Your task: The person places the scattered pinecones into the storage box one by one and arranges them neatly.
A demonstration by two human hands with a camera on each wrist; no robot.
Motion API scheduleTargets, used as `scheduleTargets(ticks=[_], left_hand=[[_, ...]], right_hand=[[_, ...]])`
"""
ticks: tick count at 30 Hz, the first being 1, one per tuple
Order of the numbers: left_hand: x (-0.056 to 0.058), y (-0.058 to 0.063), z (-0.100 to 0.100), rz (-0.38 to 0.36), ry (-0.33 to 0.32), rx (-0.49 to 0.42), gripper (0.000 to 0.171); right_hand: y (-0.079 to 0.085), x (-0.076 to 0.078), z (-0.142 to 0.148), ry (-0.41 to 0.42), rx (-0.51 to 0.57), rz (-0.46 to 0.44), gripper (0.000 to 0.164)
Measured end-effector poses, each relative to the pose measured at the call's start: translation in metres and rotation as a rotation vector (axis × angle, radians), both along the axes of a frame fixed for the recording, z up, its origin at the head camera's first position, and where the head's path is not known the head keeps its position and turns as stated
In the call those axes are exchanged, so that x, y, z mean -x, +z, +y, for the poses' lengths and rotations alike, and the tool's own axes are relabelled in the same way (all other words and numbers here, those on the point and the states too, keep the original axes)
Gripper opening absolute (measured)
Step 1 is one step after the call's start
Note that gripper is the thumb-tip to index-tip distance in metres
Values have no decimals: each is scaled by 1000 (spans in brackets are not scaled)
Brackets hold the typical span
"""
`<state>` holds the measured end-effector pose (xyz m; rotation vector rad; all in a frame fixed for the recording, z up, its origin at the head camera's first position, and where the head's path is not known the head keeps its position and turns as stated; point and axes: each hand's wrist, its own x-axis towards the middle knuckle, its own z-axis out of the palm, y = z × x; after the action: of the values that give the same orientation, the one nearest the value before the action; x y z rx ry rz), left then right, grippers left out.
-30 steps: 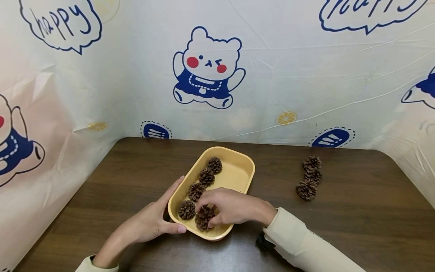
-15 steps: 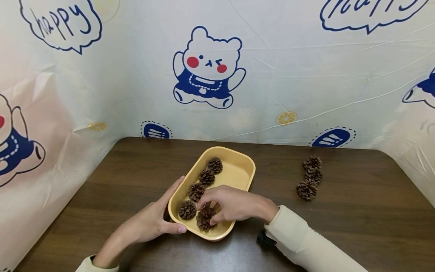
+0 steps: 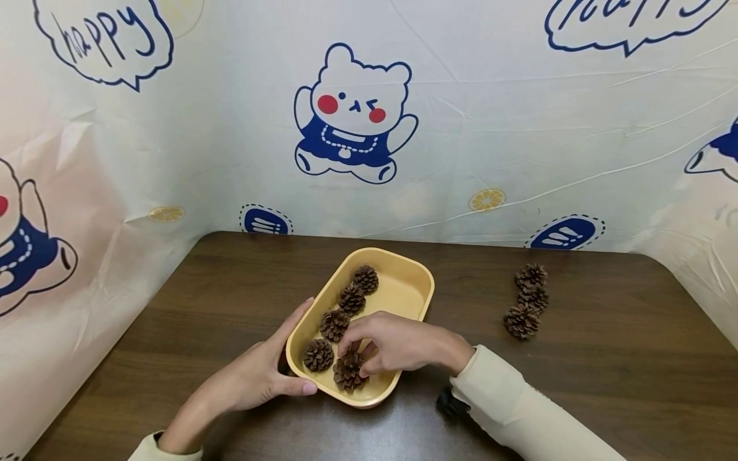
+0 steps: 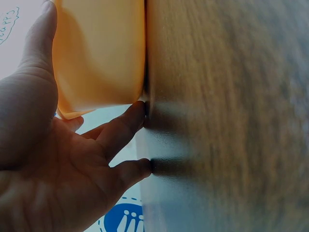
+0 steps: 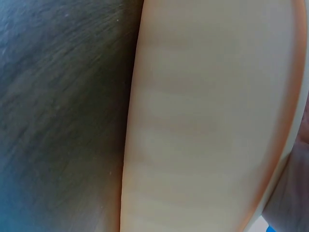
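A yellow rectangular tray lies at an angle on the table. Inside along its left side is a row of several brown pine cones. My left hand rests against the tray's near left corner, thumb at the front and extended fingers along the left side. In the left wrist view, fingertips touch the table beside the tray's outer wall. Reaching over the right rim, my right hand pinches another pine cone low in the near end. The right wrist view shows mostly the tray's outer wall.
Three more pine cones stand in a line at the right of the brown wooden table. A printed curtain closes off the back and sides. A small black object shows by the right cuff.
My right hand has shifted very slightly up and to the right with the pine cone in its fingers. The left hand and the tray stay where they were.
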<state>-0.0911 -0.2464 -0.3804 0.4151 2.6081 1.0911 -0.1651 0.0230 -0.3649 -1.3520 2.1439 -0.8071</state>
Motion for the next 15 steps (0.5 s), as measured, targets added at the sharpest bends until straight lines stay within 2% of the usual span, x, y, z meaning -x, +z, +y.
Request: scheduleTargets(ticks=[15], left_hand=[[0,0,0,5,1,11,127]], right_hand=[[1,-5,-3,-2,-13,56,32]])
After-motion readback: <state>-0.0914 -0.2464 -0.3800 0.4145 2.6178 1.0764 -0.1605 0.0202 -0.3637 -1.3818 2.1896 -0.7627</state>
